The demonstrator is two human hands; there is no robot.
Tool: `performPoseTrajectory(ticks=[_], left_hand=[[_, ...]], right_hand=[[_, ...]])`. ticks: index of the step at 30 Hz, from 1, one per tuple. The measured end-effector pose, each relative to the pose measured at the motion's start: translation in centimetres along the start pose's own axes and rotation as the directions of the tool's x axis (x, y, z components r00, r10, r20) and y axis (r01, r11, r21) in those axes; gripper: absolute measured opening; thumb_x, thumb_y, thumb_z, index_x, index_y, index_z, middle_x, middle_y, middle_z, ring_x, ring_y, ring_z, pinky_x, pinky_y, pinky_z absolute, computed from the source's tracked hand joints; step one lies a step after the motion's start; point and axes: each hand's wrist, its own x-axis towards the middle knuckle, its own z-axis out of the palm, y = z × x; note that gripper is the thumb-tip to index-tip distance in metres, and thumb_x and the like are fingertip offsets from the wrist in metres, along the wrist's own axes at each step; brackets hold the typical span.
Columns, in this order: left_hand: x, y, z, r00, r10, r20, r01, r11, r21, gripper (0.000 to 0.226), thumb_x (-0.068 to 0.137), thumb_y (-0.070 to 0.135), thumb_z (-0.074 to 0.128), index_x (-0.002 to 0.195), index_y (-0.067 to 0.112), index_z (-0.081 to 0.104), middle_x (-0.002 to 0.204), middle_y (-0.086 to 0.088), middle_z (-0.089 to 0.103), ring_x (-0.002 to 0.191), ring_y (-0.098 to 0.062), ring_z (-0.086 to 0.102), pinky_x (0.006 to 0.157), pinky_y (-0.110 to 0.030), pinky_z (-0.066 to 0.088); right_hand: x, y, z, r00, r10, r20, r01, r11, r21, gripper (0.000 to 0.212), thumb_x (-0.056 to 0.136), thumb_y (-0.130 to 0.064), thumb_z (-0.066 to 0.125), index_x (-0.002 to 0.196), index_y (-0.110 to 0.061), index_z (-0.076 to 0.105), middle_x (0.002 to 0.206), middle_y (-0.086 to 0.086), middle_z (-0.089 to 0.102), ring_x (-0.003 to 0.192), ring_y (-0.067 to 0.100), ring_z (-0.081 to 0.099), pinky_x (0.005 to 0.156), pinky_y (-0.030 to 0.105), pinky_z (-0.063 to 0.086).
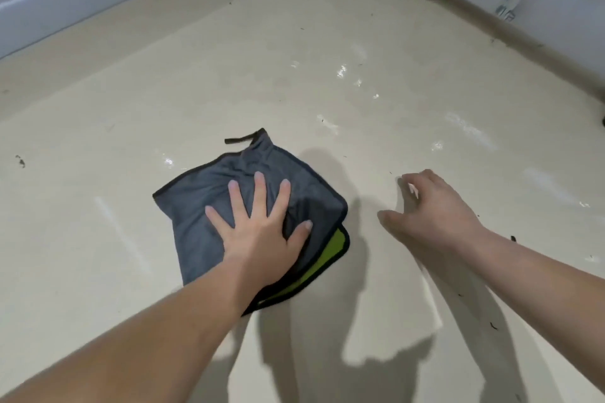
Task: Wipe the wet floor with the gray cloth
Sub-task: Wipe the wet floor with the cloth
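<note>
The left hand (pixel 262 239) lies flat, palm down, on the gray cloth (pixel 196 206), with all five fingers spread wide and straight; it grips nothing, only presses on the fabric. The cloth sits on the cream floor (pixel 98 271) under and around those fingers, spreading out to the left of the little finger and beyond the fingertips. It is folded over on itself, so a bright green underside shows as a strip just right of the thumb and along the edge nearest the wrist. A dark binding runs around its border, the fabric is rumpled ahead of the fingertips, and a small dark loop (pixel 239 140) sticks out from the far corner. Further right, well apart from the cloth, the right hand (pixel 429 209) is over the bare floor with its fingers loosely curled and the thumb pointing toward the cloth; it holds nothing, and whether it touches the floor cannot be told. Beyond its fingertips, shiny wet patches (pixel 342 70) glint on the floor, with small dark specks scattered about.
</note>
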Motion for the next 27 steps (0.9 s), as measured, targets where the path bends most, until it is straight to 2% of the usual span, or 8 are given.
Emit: performPoseTrajectory(ticks=[2,5,10,13,16,20,24,27], left_hand=[[3.7,1.7,-1.5,1.0,-0.001,0.028,0.001,1.0,-0.003,0.083,0.09,0.087,0.008,0.158,0.051,-0.025,0.169,0.005,-0.036,0.152,-0.04,-0.038,0.114,-0.08,-0.014],[8.4,4.5,-3.1,0.998,-0.034,0.054,0.035,0.999,-0.016,0.083,0.09,0.089,0.008,0.158,0.053,-0.024,0.168,0.005,-0.038,0.151,-0.04,-0.039,0.113,-0.08,-0.018],[12.5,11.2,-3.4,1.0,-0.026,0.018,0.026,1.0,0.002,0.073,0.101,0.074,0.007,0.162,0.044,-0.021,0.172,0.0,-0.031,0.153,-0.044,-0.034,0.115,-0.08,-0.014],[10.6,14.3,-1.8,0.986,0.169,0.004,-0.169,0.984,0.061,0.07,0.103,0.069,0.004,0.163,0.042,-0.018,0.173,0.001,-0.027,0.155,-0.042,-0.031,0.117,-0.077,-0.013],[7.3,15.0,0.2,0.937,0.35,0.007,-0.347,0.926,0.148,0.067,0.103,0.065,0.002,0.163,0.042,-0.015,0.174,0.002,-0.024,0.157,-0.038,-0.027,0.119,-0.074,-0.011],[3.6,14.8,0.7,0.915,0.382,0.128,-0.401,0.896,0.19,0.069,0.106,0.061,0.009,0.162,0.038,-0.022,0.171,0.001,-0.033,0.155,-0.037,-0.033,0.123,-0.069,-0.011],[0.1,15.9,1.4,0.885,0.406,0.228,-0.445,0.881,0.158,0.076,0.091,0.068,-0.004,0.159,0.044,-0.026,0.166,0.002,-0.042,0.15,-0.038,-0.042,0.12,-0.069,-0.019],[-2.6,18.5,2.5,0.845,0.446,0.294,-0.5,0.854,0.142,0.074,0.097,0.065,0.009,0.158,0.045,-0.026,0.165,0.003,-0.044,0.147,-0.039,-0.047,0.116,-0.072,-0.023]], right_hand=[[1.3,0.9,-0.8,0.996,0.024,0.089,-0.012,0.991,-0.131,0.07,0.062,-0.072,0.071,0.116,-0.031,0.051,0.115,-0.004,0.043,0.117,0.023,0.043,0.082,0.045,0.053],[2.2,1.9,-0.3,0.987,0.035,0.158,0.017,0.948,-0.317,0.091,0.069,-0.081,0.063,0.143,-0.038,0.033,0.154,0.005,0.025,0.14,0.03,0.028,0.086,0.049,0.054],[2.6,2.9,-0.2,0.983,0.0,0.182,0.042,0.973,-0.226,0.108,0.074,-0.08,0.062,0.16,-0.044,0.008,0.172,-0.001,-0.007,0.158,0.028,-0.002,0.108,0.046,0.043],[2.5,3.3,-0.5,0.978,-0.02,0.208,0.053,0.987,-0.15,0.107,0.07,-0.076,0.07,0.158,-0.047,0.016,0.172,-0.005,-0.006,0.158,0.023,-0.001,0.111,0.045,0.041],[2.1,3.5,-1.7,0.98,-0.035,0.198,0.046,0.998,-0.052,0.079,0.071,-0.059,0.077,0.141,-0.041,0.047,0.168,-0.006,0.011,0.154,0.018,0.015,0.104,0.044,0.046],[2.0,5.0,-2.7,0.955,-0.064,0.29,-0.018,0.962,0.271,0.076,0.078,-0.026,0.075,0.148,-0.043,0.047,0.169,-0.012,0.011,0.157,0.011,0.007,0.12,0.037,0.03],[-2.3,5.9,-2.2,0.99,0.095,-0.103,-0.055,0.94,0.336,0.052,0.096,-0.022,0.056,0.147,-0.023,0.048,0.153,-0.006,0.048,0.14,0.016,0.047,0.113,0.031,0.039],[-7.1,6.2,-1.2,0.985,-0.046,-0.166,0.092,0.955,0.283,0.056,0.097,-0.018,0.044,0.153,-0.025,0.04,0.158,-0.01,0.04,0.146,0.01,0.037,0.118,0.026,0.033]])
